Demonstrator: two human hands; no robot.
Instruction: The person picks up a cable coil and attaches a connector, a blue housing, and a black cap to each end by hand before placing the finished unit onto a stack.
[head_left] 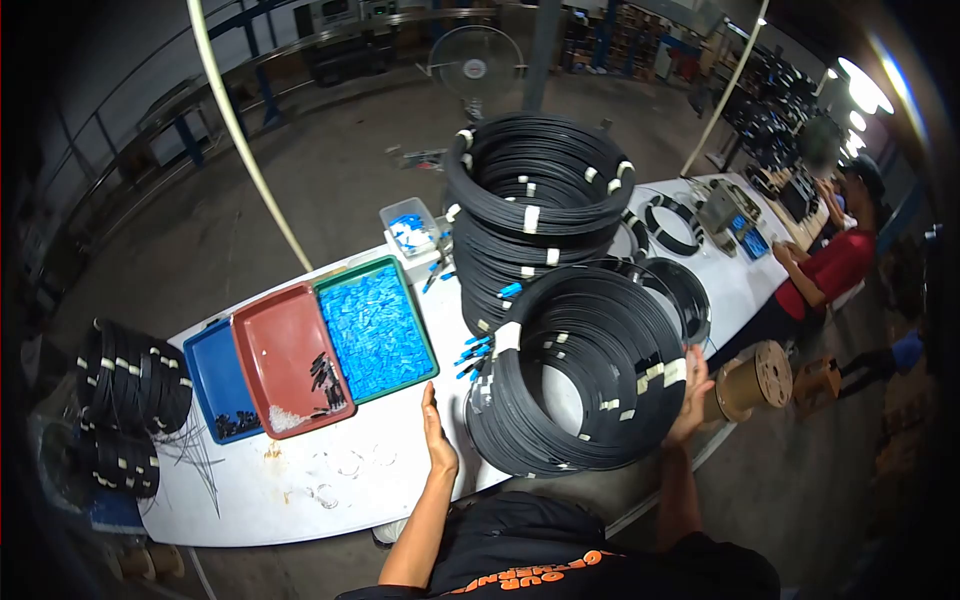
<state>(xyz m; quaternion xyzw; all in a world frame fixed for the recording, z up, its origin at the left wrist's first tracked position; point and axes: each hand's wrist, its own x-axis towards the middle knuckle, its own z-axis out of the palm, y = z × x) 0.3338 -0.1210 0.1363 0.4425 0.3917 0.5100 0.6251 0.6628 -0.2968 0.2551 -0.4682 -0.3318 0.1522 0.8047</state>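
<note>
A stack of black cable coils (490,430) with white tape bands stands at the table's front edge, blue connectors at its left side. My right hand (692,395) lies against the stack's right side, fingers spread. Upright and apart from the coils, my left hand (437,435) is open just to their left, near the corner of a green tray (433,358) of blue pieces. Behind rises a taller stack of similar coils (540,215).
Left of the green tray are a red tray (275,350) and a blue tray (208,375) with small parts. More coils (135,385) stand far left. A clear box (410,230) sits at the back edge. A person in red (838,265) works at the right; wooden spools (755,380) stand nearby.
</note>
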